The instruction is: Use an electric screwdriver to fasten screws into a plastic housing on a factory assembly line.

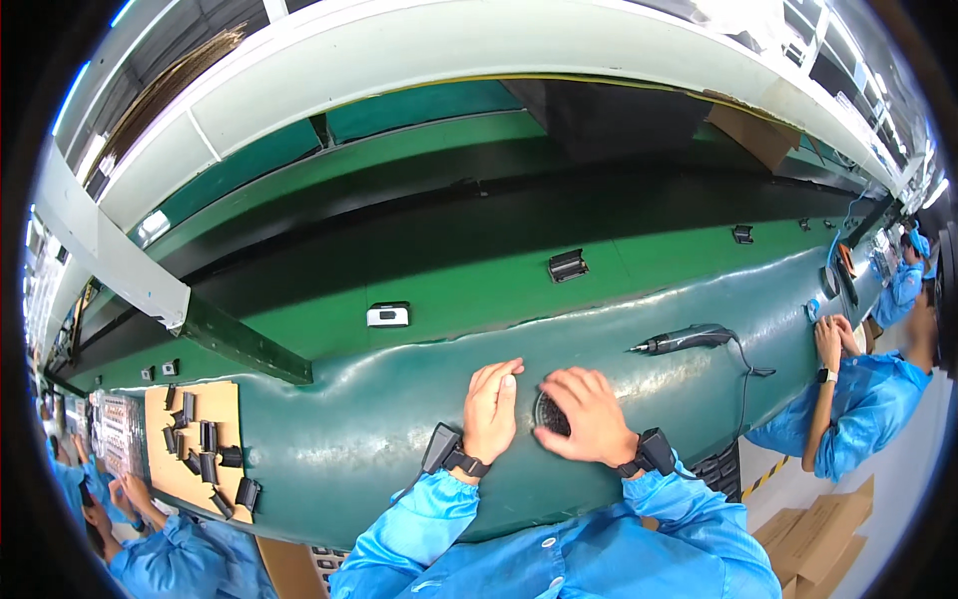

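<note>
My left hand [490, 411] rests edge-down on the green tabletop, fingers stretched out and nothing seen in it. My right hand [593, 417] hovers over or lies across a small round black dish [549, 417], covering its right part. Its fingers are extended and slightly apart, with the thumb along the dish's near side; I see no object in them. What the dish holds is too small to make out. Beyond my right hand lies a black electric screwdriver [689, 339], tip to the left, its cord trailing toward the table's near edge.
A green conveyor belt [469, 292] runs along the far side, carrying a white-and-black housing [388, 314] and a black housing [568, 266]. On the left, black parts lie on a cardboard sheet [160, 439]. A post [244, 339] stands at left; co-workers in blue sit both sides.
</note>
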Motion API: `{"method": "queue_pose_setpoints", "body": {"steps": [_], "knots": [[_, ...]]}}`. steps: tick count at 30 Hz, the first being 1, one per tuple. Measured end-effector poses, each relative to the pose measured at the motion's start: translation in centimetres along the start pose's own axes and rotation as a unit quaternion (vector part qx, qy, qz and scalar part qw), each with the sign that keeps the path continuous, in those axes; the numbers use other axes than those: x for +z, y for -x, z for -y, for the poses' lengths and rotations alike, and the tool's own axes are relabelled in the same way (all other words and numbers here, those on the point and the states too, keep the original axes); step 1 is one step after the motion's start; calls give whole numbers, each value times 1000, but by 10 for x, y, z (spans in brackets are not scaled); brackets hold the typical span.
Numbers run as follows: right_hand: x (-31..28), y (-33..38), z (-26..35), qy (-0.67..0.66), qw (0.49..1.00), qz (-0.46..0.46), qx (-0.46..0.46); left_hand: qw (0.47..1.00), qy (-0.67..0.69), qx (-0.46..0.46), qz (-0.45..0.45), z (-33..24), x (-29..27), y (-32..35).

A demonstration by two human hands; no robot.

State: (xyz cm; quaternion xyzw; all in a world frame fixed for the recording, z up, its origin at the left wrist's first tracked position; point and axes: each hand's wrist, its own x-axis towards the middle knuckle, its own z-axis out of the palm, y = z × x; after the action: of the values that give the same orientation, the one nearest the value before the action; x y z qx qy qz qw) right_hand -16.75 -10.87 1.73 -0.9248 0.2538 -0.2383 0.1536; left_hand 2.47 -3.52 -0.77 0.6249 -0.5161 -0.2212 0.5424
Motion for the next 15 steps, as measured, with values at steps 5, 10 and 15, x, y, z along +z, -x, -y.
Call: {"method": "queue_pose_setpoints", "body": {"steps": [5, 10, 15], "knots": [[-4, -2, -8, -18, 1000, 9, -3, 1000, -5, 2, -1, 0, 2, -1], [-5, -2, -9, -11, 1000, 5, 2, 1000, 1, -1, -4, -3, 2, -4], [-7, 0, -17, -5, 1000, 5, -1, 1000, -6, -3, -2, -1, 1, -3]]}}
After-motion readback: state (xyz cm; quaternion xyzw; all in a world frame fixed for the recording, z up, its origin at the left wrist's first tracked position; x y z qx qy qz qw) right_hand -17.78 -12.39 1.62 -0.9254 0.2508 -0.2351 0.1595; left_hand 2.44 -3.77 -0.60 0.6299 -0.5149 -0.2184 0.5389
